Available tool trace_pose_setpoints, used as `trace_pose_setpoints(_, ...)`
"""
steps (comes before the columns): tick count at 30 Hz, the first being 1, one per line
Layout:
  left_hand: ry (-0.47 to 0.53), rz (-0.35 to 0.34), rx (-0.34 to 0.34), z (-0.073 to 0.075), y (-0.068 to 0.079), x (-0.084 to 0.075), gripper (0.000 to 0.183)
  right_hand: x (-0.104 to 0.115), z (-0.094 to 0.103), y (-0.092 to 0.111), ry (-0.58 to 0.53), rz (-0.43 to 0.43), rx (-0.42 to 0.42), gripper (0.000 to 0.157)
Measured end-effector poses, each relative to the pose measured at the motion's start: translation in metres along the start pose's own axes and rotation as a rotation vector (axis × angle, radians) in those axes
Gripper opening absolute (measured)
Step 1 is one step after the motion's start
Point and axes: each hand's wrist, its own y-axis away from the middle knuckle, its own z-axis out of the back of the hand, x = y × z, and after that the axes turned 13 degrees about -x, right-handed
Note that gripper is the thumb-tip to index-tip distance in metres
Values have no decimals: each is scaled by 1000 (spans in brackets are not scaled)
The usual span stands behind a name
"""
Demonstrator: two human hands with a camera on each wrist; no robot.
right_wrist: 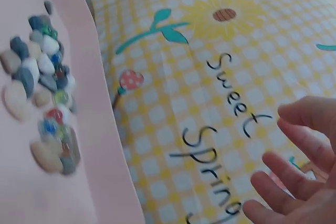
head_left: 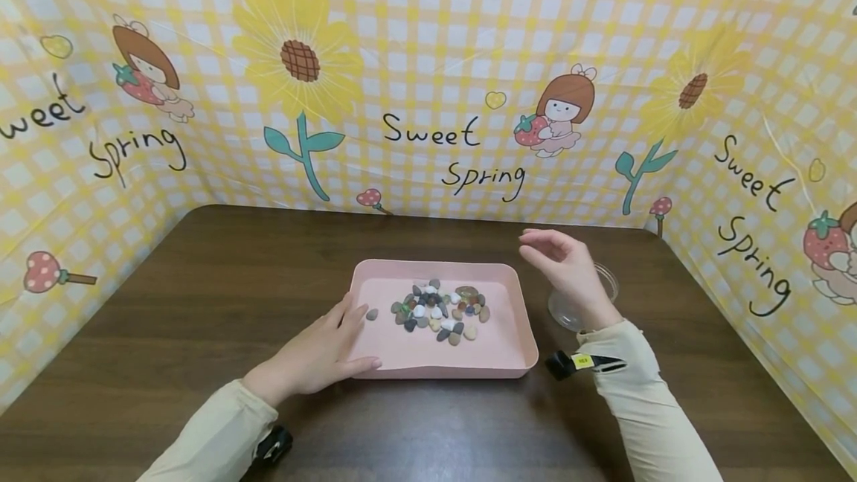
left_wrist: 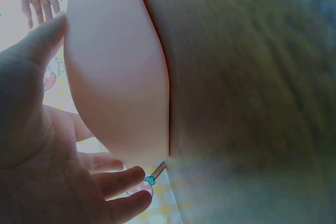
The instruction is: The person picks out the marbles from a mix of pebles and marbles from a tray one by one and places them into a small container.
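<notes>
- The left hand lay at the left end of the pink tray, its fingers loosely spread, the thumb touching the tray at its near left corner and the other fingers along its left side; it touched the tray without curling tightly round it.
- The right hand hung in the air just off the right side of the tray; its fingers were loosely bent with gaps between them, and it had hold of nothing.
- Within the tray, a loose cluster of stones lay around the middle; they were grey, white, tan and dark, with coloured glass beads among them, red, blue and green.
- One grey stone lay apart from the cluster, near the left wall of the tray, just beside the left hand's fingers.
- To the right of the tray stood a round clear container, partly hidden behind the right hand and wrist; its contents could not be made out.
- Under the tray was a dark brown table; beyond it hung a yellow checked cloth with sunflowers and lettering.
</notes>
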Motion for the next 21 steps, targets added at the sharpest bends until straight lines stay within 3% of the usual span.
trace_pose_setpoints(4, -5, 4, 3, -1, 0, 1, 83, 0, -16, -1, 27, -29, 100, 33)
trace_pose_setpoints(11, -2, 2, -1, -2, 0, 2, 84, -10, -41, -3, -10, -13, 198, 31)
trace_pose_setpoints(21, -3, 2, 0, -2, 1, 1, 84, -20, -66, -11, -19, -96, 276, 32)
